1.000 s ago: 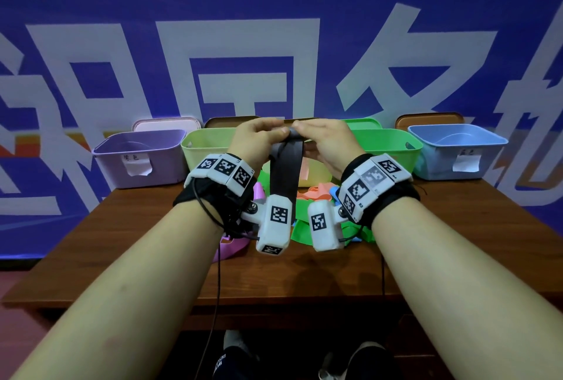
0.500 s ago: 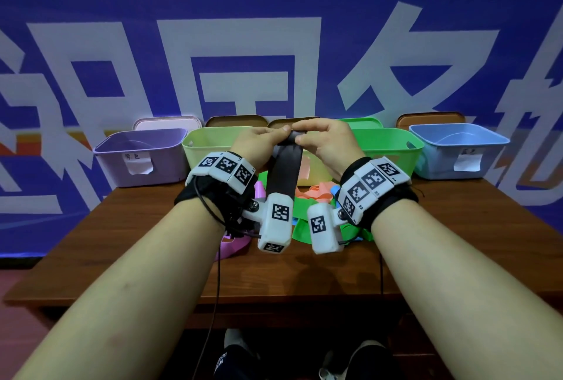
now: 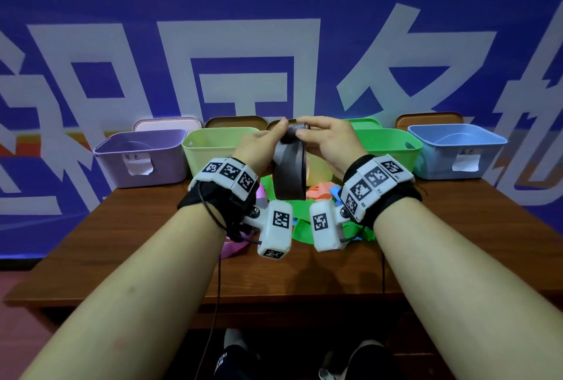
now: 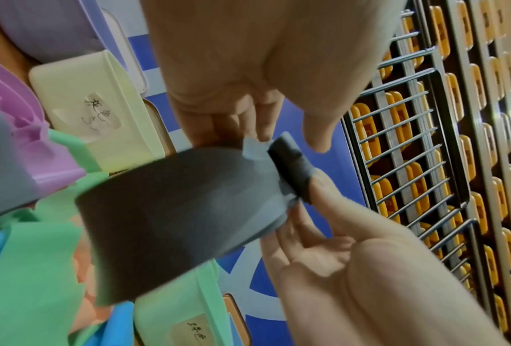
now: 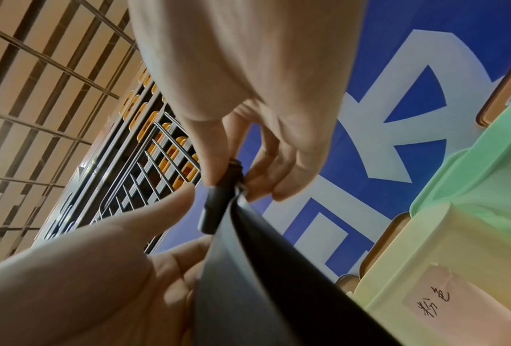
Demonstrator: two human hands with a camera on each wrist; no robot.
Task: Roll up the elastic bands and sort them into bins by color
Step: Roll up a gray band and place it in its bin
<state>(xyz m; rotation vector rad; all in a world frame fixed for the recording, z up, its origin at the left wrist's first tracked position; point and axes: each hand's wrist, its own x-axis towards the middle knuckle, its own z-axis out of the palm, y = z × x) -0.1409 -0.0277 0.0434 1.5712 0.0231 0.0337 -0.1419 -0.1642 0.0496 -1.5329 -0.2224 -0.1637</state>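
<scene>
A dark grey elastic band [image 3: 289, 172] hangs between my hands above the table, its top end wound into a small tight roll [image 3: 294, 133]. My left hand [image 3: 281, 134] pinches the roll's left end and my right hand [image 3: 304, 131] pinches its right end. In the left wrist view the roll [image 4: 289, 168] lies between the fingertips of both hands, and the flat tail [image 4: 174, 210] runs down left. The right wrist view shows the roll [image 5: 218, 203] pinched from above and below. Loose green [image 3: 301, 227], orange [image 3: 320, 193] and pink [image 3: 234, 248] bands lie on the table.
Along the back of the wooden table [image 3: 122, 257] stand a purple bin [image 3: 140, 157], a yellow-green bin [image 3: 213, 148], a green bin [image 3: 387, 145] and a blue bin [image 3: 457, 148]. A pale bin [image 3: 320, 169] is partly hidden behind the band. A blue printed wall rises behind.
The fingers have turned the roll further, and the hanging tail is a little shorter. Both hands stay in about the same place above the pile.
</scene>
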